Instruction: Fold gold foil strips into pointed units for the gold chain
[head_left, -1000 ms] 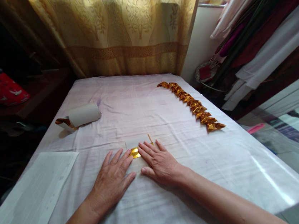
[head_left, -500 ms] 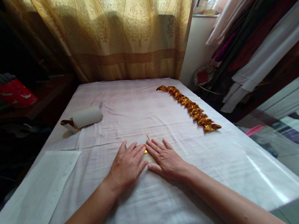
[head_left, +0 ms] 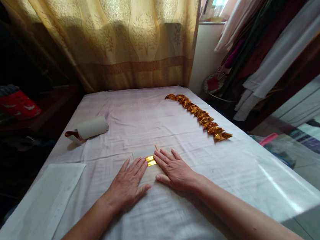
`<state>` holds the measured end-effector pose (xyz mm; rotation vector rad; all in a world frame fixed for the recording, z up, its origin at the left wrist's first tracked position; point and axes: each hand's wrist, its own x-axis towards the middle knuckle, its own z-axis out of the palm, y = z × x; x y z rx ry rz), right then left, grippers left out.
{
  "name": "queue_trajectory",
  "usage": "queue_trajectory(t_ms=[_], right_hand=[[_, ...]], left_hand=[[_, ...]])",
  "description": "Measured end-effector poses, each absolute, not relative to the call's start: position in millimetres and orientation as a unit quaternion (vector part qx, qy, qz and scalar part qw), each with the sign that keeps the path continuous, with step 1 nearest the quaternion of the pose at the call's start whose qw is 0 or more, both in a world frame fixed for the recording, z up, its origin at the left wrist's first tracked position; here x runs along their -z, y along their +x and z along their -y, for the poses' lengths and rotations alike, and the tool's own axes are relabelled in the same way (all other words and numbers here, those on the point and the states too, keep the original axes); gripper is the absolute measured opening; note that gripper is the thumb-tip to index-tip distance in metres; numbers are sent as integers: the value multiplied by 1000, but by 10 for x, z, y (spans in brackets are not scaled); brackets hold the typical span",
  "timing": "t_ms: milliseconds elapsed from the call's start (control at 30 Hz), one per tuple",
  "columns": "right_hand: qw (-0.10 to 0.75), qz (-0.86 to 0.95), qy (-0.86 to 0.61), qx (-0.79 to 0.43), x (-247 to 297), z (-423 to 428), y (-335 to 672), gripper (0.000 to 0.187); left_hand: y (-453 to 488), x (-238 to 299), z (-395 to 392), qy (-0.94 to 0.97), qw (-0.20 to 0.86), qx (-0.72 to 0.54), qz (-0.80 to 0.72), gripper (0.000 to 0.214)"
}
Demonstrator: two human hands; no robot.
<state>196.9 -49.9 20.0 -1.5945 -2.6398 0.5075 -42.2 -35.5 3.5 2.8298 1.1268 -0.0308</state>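
A small piece of gold foil paper lies on the white cloth between my hands, a shiny folded strip showing. Its pale far part extends behind my fingers, and a thin gold sliver sticks up near the right fingertips. My left hand rests flat, palm down, its fingertips on the left end of the foil paper. On the right end lie the fingers of my right hand, also flat, with the thumb spread toward the left. Both hands hide parts of the paper.
A row of folded gold foil pieces runs along the right side. At the left are a white-backed roll with a gold inner face and a white sheet. A curtain hangs behind; clothes hang at right.
My left hand has slid left, away from the right one, uncovering more of the gold strip between them. The right hand stays on the paper. The view has shifted slightly.
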Motion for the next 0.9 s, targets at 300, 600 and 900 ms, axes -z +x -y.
queue_trajectory(t_ms=[300, 600, 900], right_hand=[[4, 850, -507, -146, -204, 457, 1990, 72], [19, 819, -568, -81, -214, -23, 2039, 62], [60, 838, -531, -109, -180, -154, 1838, 55]], left_hand=[[-521, -8, 334, 931, 46, -22, -361, 69], [-166, -73, -155, 920, 52, -19, -387, 68], [-195, 32, -263, 922, 40, -69, -379, 63]])
